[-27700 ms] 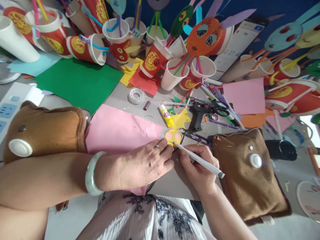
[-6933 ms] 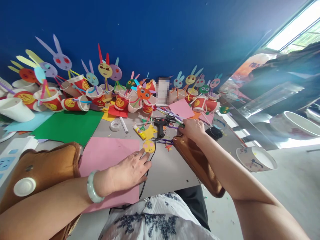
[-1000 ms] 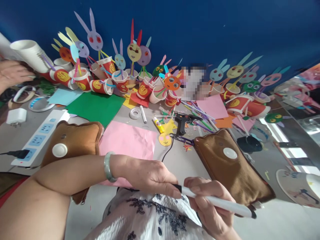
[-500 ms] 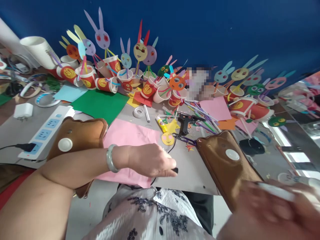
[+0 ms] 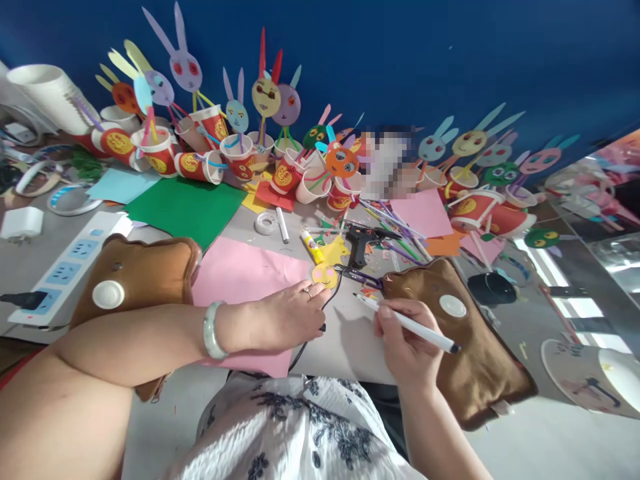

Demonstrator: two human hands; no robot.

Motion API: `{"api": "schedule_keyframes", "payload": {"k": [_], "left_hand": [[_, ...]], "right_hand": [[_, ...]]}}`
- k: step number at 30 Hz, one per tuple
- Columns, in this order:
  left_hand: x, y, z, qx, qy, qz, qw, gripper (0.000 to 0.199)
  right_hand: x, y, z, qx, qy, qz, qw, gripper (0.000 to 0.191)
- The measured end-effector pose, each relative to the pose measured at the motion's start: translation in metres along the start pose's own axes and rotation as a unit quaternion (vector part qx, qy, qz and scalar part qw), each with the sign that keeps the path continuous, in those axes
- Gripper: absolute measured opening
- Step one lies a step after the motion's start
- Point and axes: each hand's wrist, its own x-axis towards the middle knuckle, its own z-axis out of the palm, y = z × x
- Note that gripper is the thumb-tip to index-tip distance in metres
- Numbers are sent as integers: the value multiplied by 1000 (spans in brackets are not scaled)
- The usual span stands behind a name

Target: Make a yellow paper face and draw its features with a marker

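My right hand (image 5: 411,340) grips a white marker (image 5: 417,325) in a writing hold. Its dark, uncapped tip points left and its black end points right. My left hand (image 5: 287,315) reaches over the pink paper (image 5: 240,267), fingertips at the lower edge of a yellow paper face (image 5: 325,275) with pink cheeks and a smile. A small black marker cap (image 5: 323,327) pokes out by the left thumb; the rest of it is hidden under the hand. Just above the face lie a yellow glue stick (image 5: 313,245) and a yellow paper scrap (image 5: 336,251).
A black glue gun (image 5: 357,245) and purple-handled scissors (image 5: 363,277) lie beyond my hands. Brown pouches flank the work, one at left (image 5: 145,273), one at right (image 5: 465,353). Red paper cups (image 5: 155,153) with paper rabbit heads line the wall. A power strip (image 5: 65,267) sits left.
My right hand has come in from the lower right with the marker, its tip now near the yellow face. My left hand has unfolded its fingers toward the face. The view has shifted slightly.
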Motion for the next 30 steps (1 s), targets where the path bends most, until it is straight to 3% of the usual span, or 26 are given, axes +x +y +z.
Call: {"api": "schedule_keyframes", "payload": {"k": [5,11,15,21,26,30], "left_hand": [[-4,-4,10,2,4,32,999,21],[-3,-9,3,6,-23,47,999,21],[-5,-8,-2,-11,-26,51,998,26],[-10,-7,-5,-39,-11,40,998,26],[-10,-6,-6,-60,-16,7,998,25],[-12,-3,-4,-79,-34,1,996,25]], "right_hand": [[8,-12,4,-55,-48,-34,997,15],[24,-24,5,-97,-92,-59,989,9],[23,-9,10,-86,-83,-15,993,10],[14,24,22,17,-82,55,995,14],[11,32,23,2,-79,60,995,16],[11,27,22,-31,-97,26,994,12]]}}
